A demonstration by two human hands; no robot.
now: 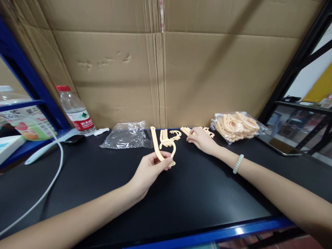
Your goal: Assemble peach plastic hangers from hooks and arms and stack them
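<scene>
My left hand (150,169) is closed on a few peach plastic hooks (163,147), held just above the black table (181,197). Further back, my right hand (201,140) rests with its fingers curled on a small pile of loose peach hooks (190,131); a white bead bracelet circles that wrist. More loose hooks (176,135) lie between the two hands.
A clear bag full of hooks (237,125) lies at the back right, an empty clear bag (127,135) at the back left. A water bottle (76,110), a white cable (52,180) and a cardboard wall (166,69) stand behind. A tablet (281,145) lies right.
</scene>
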